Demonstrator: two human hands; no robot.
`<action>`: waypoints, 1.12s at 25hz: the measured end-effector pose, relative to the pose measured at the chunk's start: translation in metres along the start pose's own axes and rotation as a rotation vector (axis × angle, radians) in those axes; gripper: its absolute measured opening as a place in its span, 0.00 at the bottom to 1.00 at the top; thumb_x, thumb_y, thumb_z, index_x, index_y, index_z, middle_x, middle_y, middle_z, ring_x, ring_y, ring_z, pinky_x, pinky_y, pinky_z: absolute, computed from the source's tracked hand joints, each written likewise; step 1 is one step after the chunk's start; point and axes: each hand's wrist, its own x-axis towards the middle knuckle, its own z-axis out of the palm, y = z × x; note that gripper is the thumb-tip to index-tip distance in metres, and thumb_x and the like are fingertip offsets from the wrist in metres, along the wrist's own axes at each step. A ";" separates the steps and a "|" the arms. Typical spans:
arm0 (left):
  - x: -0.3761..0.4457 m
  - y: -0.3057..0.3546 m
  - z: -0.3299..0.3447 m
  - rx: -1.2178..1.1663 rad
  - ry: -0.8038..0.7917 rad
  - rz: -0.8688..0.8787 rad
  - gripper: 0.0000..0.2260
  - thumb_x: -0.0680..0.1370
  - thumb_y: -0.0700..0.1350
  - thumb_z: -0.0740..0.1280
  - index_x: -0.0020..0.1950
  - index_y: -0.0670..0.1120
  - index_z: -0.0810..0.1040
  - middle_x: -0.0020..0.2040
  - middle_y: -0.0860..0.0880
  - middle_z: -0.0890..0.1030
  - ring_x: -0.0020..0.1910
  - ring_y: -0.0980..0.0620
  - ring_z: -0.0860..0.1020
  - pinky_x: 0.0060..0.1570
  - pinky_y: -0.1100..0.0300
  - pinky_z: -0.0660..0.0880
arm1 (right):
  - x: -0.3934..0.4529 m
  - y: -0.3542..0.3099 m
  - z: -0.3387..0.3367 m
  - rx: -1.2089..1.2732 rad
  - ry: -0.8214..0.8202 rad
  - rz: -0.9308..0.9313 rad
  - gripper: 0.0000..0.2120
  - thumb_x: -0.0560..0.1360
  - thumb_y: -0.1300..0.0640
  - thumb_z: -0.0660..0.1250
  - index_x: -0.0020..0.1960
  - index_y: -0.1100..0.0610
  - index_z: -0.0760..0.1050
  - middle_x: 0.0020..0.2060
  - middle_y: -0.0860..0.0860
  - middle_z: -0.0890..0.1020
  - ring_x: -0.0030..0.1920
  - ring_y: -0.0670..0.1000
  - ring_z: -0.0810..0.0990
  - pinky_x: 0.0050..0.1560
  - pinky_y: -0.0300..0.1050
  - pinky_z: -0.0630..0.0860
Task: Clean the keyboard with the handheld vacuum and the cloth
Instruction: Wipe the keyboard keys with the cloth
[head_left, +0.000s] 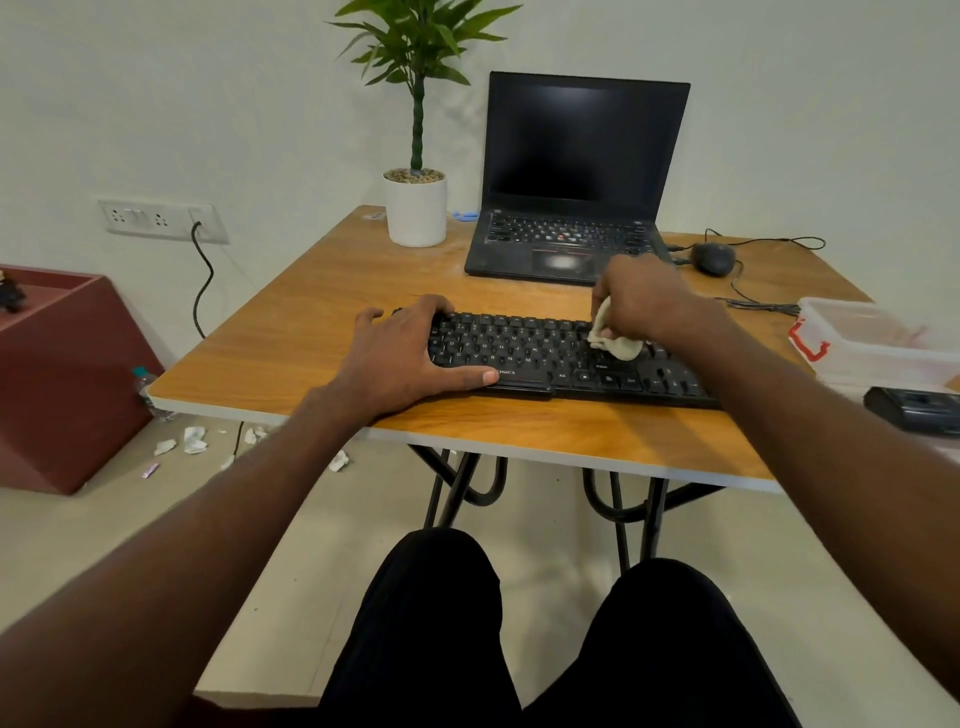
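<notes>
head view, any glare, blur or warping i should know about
Head view: wide-angle warping bends the table edges and stretches both forearms; a soft glare spot sits on the laptop palm rest; the light is even with only faint shadows; the right hand and cloth look slightly soft, while the left hand and keyboard legends stay fairly sharp.
</notes>
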 end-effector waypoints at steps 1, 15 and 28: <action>-0.001 0.001 0.000 0.004 -0.005 0.003 0.46 0.64 0.85 0.61 0.72 0.58 0.66 0.66 0.53 0.79 0.66 0.51 0.78 0.79 0.39 0.55 | -0.003 -0.002 0.002 0.007 0.047 -0.002 0.08 0.75 0.61 0.74 0.54 0.56 0.84 0.51 0.56 0.85 0.49 0.55 0.82 0.44 0.48 0.76; 0.003 0.031 0.029 0.215 0.117 0.125 0.27 0.83 0.69 0.51 0.74 0.57 0.73 0.72 0.54 0.78 0.72 0.53 0.73 0.76 0.38 0.58 | -0.015 0.005 0.013 0.081 0.077 -0.057 0.11 0.73 0.58 0.76 0.55 0.53 0.85 0.50 0.55 0.86 0.49 0.54 0.82 0.45 0.47 0.79; 0.001 0.034 0.026 0.145 0.149 0.333 0.23 0.82 0.66 0.59 0.68 0.56 0.81 0.64 0.54 0.80 0.64 0.52 0.75 0.70 0.44 0.66 | -0.027 0.010 0.011 0.204 0.002 -0.103 0.12 0.72 0.58 0.77 0.55 0.48 0.86 0.50 0.50 0.86 0.49 0.49 0.81 0.47 0.47 0.78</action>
